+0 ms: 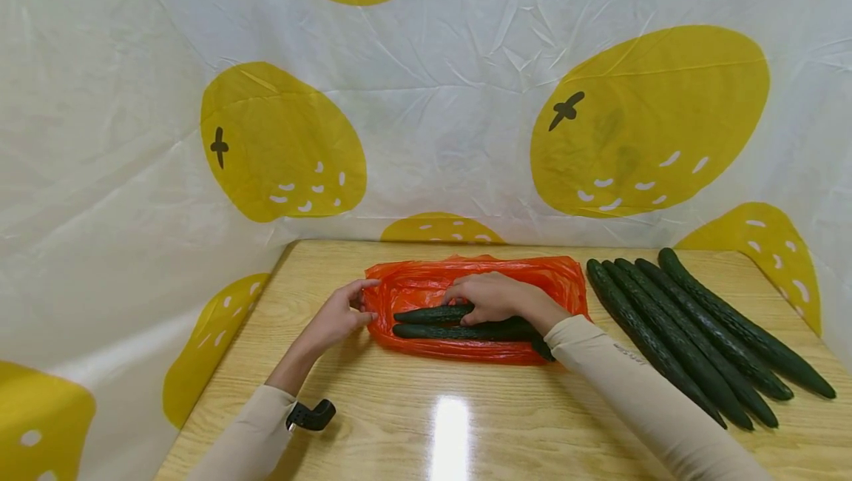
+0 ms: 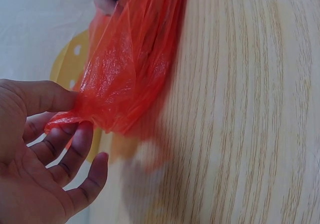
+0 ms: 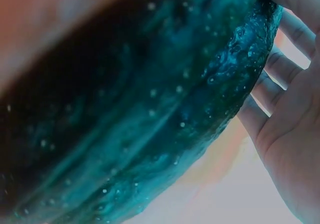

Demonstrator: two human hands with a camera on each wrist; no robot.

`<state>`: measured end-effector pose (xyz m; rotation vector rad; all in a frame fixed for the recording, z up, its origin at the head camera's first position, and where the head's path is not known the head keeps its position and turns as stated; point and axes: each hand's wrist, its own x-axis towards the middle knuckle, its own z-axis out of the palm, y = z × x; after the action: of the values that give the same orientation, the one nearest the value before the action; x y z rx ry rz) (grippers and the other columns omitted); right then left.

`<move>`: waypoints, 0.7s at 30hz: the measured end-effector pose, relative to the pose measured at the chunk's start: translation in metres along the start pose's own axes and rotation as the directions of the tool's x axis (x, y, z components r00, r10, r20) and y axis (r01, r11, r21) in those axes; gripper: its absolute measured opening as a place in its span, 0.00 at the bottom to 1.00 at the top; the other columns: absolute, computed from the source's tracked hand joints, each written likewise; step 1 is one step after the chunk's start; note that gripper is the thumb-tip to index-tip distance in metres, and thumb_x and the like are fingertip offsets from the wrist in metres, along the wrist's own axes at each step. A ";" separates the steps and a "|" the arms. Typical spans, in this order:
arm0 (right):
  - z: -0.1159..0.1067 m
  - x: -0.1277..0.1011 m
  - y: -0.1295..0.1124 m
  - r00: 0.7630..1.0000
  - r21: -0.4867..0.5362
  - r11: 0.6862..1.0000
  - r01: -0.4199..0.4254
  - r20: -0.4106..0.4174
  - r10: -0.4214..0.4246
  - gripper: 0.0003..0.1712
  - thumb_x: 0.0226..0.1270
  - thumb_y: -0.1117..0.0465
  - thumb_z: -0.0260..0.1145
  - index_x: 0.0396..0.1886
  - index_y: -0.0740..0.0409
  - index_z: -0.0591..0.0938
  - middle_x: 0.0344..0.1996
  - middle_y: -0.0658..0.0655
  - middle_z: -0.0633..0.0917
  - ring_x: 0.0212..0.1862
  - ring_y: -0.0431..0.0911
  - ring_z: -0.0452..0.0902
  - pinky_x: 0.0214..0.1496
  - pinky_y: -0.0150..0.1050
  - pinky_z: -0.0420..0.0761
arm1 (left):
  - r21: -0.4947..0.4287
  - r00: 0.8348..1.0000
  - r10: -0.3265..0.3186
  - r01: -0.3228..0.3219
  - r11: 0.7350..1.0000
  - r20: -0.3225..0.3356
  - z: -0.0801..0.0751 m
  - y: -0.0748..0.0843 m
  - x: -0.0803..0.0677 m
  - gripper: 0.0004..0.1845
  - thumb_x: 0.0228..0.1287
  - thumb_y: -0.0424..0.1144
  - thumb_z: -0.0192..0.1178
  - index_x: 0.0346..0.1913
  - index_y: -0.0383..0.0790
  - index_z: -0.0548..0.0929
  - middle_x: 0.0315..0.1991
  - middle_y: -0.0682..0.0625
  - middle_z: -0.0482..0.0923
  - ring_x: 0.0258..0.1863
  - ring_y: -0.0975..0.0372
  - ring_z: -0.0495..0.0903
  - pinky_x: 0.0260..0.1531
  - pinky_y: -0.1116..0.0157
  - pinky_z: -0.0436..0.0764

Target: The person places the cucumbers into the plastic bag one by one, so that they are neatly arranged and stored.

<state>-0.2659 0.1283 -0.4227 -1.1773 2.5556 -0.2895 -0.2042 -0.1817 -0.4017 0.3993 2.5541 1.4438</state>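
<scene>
Fingers of my left hand pinch the bunched edge of the thin orange plastic bag, which lies flat on the pale wooden table. Inside that bag, my right hand curls its fingers round the upper of two dark green bumpy cucumbers, the other just beside it. Right of the bag, four more long cucumbers lie side by side.
</scene>
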 end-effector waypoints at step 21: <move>-0.004 -0.011 -0.001 0.998 -0.011 0.998 0.057 -0.012 -0.057 0.27 0.72 0.54 0.67 0.69 0.41 0.77 0.59 0.49 0.80 0.54 0.43 0.79 0.58 0.48 0.78 | 0.012 1.000 -0.013 0.013 1.000 -0.012 0.003 -0.041 0.017 0.33 0.60 0.24 0.66 0.70 0.36 0.73 0.39 0.41 0.76 0.39 0.55 0.73 0.28 0.67 0.74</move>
<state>-0.2594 0.1365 -0.4165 -1.2574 2.5405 -0.2981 -0.2256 -0.1936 -0.4388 0.3761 2.5711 1.4320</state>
